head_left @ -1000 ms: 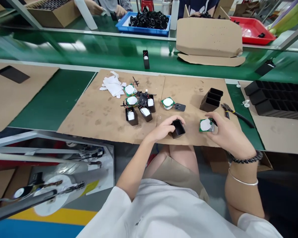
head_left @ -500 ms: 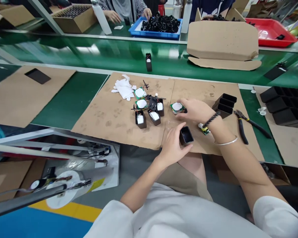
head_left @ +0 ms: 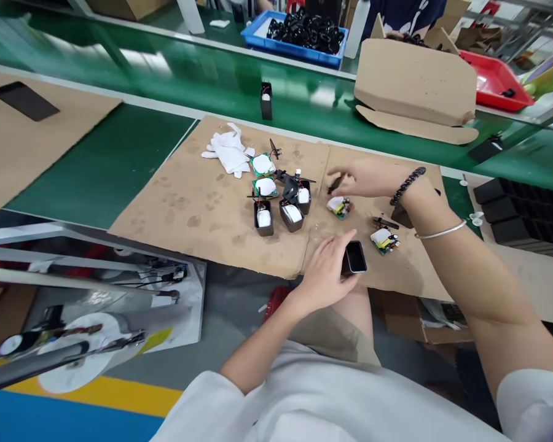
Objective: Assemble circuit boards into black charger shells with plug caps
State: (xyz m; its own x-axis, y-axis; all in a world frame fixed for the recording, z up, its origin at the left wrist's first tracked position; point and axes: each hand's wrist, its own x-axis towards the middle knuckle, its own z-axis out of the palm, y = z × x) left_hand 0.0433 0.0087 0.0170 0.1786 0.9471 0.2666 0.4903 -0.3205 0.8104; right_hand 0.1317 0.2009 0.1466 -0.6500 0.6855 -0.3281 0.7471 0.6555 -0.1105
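Observation:
My left hand (head_left: 325,276) is wrapped round a black rectangular housing (head_left: 354,258), its open top facing up near the cardboard's front edge. Thumb and fingers of my right hand (head_left: 362,177) pinch a small black part (head_left: 335,185). Just below that part, a circuit board (head_left: 340,207) with a white pad lies tilted on the cardboard. A second circuit board (head_left: 384,240) rests farther right, beside a black piece (head_left: 386,223). To the left are several black housings (head_left: 263,221) with white-padded contents and wires, and two green boards (head_left: 262,164) with white round pads.
White gloves (head_left: 230,150) lie on the cardboard sheet (head_left: 179,215). One filled housing (head_left: 266,101) stands on the green belt (head_left: 188,73). Rows of black housings (head_left: 516,212) are at the right. Beyond the belt sit a blue tray (head_left: 295,49) of black parts and a cardboard box (head_left: 415,80).
My right hand has lifted off the circuit board's top and now pinches the small black part above it. The board lies turned, showing its components. The housing stays in my left hand; the view has shifted.

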